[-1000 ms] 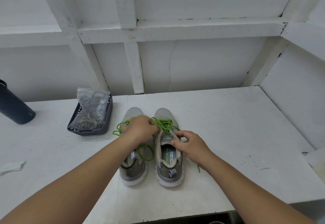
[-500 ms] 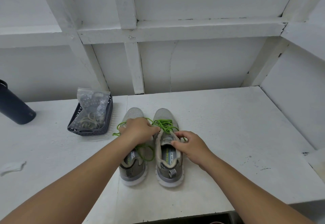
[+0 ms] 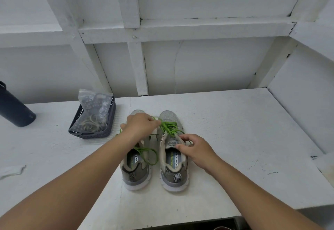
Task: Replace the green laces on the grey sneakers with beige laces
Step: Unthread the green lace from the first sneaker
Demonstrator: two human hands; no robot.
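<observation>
Task at an early stage: the two grey mesh sneakers (image 3: 173,157) stand side by side on the white painted worktop (image 3: 235,139), bright green cord laces (image 3: 169,127) partly loosened but not yet out, left hand (image 3: 140,127) pinching a lace, right hand (image 3: 196,147) gripping the right shoe's collar, beige laces unfitted.

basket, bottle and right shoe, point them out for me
basket (image 3: 94,133), head view, front wall
bottle (image 3: 16,110), head view, dark side
right shoe (image 3: 174,181), head view, heel

surface: white table (image 3: 235,130) | on it: grey sneakers (image 3: 173,161), dark basket (image 3: 94,134), dark bottle (image 3: 14,110), white scrap (image 3: 10,171)
</observation>
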